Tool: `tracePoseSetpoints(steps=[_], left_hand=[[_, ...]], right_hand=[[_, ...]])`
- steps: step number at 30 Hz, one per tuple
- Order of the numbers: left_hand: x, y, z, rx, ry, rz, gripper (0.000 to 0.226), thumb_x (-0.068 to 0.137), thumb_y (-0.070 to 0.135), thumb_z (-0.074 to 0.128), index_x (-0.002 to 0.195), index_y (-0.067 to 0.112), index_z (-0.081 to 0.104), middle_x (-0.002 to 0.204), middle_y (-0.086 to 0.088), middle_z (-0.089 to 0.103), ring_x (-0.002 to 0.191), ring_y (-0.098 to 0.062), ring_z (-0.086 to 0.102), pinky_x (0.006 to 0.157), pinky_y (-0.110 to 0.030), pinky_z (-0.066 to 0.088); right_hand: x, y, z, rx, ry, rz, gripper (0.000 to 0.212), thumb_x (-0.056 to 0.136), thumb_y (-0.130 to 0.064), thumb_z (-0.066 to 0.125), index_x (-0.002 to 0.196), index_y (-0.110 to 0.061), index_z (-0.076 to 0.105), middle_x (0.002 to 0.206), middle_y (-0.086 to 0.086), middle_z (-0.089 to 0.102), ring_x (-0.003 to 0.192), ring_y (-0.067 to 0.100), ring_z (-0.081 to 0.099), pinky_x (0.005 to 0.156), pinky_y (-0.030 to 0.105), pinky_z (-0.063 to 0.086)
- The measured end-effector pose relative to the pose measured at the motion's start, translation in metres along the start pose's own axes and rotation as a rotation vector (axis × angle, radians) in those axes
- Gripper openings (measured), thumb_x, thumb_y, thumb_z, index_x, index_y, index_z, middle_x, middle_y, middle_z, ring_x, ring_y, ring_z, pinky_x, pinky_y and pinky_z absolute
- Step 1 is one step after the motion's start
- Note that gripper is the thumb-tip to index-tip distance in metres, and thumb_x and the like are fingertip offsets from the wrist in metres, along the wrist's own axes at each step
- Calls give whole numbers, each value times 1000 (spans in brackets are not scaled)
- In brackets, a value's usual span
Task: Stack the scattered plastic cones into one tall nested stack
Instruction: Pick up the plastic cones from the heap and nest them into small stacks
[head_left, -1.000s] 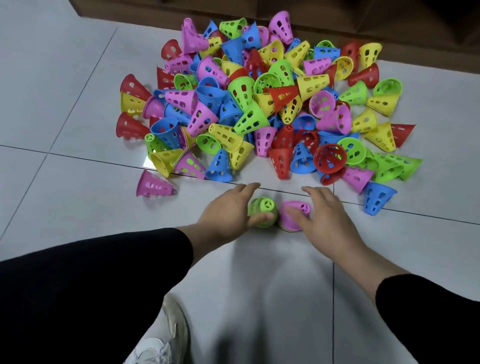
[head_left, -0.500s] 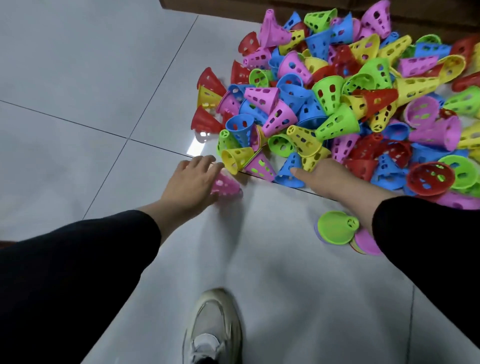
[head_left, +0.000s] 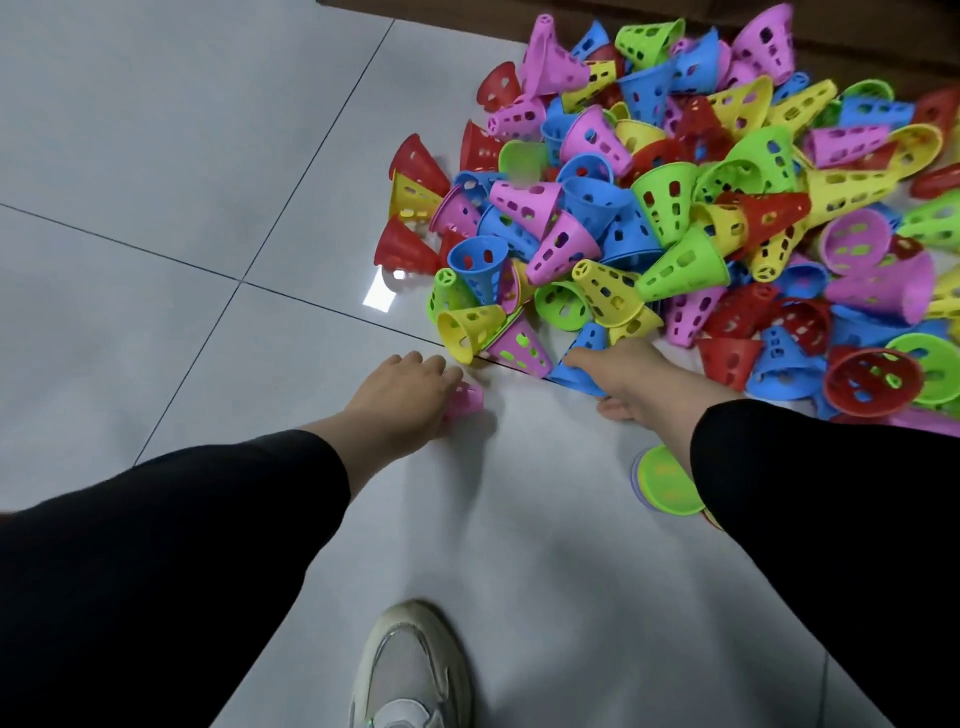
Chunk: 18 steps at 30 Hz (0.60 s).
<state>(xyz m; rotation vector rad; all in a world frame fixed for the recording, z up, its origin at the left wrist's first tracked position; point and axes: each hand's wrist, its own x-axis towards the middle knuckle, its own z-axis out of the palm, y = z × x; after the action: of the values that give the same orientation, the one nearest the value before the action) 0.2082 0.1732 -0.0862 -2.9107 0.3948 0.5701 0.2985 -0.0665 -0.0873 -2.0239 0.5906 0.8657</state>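
Our left hand (head_left: 402, 392) curled over a pink cone (head_left: 464, 399) lying on its side on the floor, apart from the pile (head_left: 675, 208) toward the far right corner. Our right hand (head_left: 623, 371) gripped a blue cone (head_left: 582, 358) at the pile's near edge; the started stack (head_left: 662, 480) sat nearer, under that forearm.

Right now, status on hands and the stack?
Left hand grips loose pink cone. Right hand on blue cone at pile edge. Started stack half hidden under right sleeve. Nothing blocking.
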Motion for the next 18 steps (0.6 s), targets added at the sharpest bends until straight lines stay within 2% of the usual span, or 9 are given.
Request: tracePoseSetpoints(steps=[3, 7, 10, 12, 15, 18], left_hand=[[-11, 4, 0, -85, 100, -5, 47, 84, 57, 59, 115, 22, 50, 104, 0, 61, 92, -28, 58, 76, -35, 42], [-22, 14, -2, -218, 157, -83, 45, 85, 60, 57, 111, 23, 51, 97, 0, 63, 86, -27, 59, 69, -33, 41], [-22, 24, -4, -237, 168, -93, 45, 86, 64, 51, 106, 24, 49, 93, 1, 65, 82, -27, 58, 68, -34, 41], [-23, 34, -8, -305, 205, -126, 46, 88, 65, 50, 105, 23, 48, 90, -1, 66, 81, -29, 58, 66, -34, 38], [-22, 48, -19, -497, 226, -221, 48, 89, 63, 54, 110, 20, 49, 88, -2, 61, 81, -29, 55, 68, -36, 41], [-22, 61, -28, -712, 241, -266, 45, 88, 60, 57, 111, 23, 50, 91, 2, 61, 82, -24, 56, 70, -37, 46]], right_hand=[[-4, -1, -3, -15, -9, -37, 25, 81, -32, 67, 79, -13, 51, 81, 7, 50, 68, 24, 53, 50, 22, 44], [-9, 2, -3, -64, -48, -87, 38, 83, -40, 71, 104, -11, 58, 79, 5, 52, 68, 22, 53, 52, 25, 43], [-8, 9, 3, -16, -88, -56, 42, 82, -38, 72, 114, -13, 57, 99, 6, 59, 88, 25, 59, 67, 32, 51], [-8, 9, 6, 1, -91, -78, 45, 80, -30, 71, 118, -11, 58, 107, 9, 62, 93, 25, 62, 74, 35, 53], [-13, 7, 4, -44, -67, -128, 49, 68, -30, 64, 110, -6, 61, 99, 14, 64, 79, 25, 62, 66, 34, 52], [-21, 5, -5, -82, -50, -213, 35, 67, -31, 60, 91, -5, 62, 91, 18, 66, 75, 31, 63, 62, 39, 53]])
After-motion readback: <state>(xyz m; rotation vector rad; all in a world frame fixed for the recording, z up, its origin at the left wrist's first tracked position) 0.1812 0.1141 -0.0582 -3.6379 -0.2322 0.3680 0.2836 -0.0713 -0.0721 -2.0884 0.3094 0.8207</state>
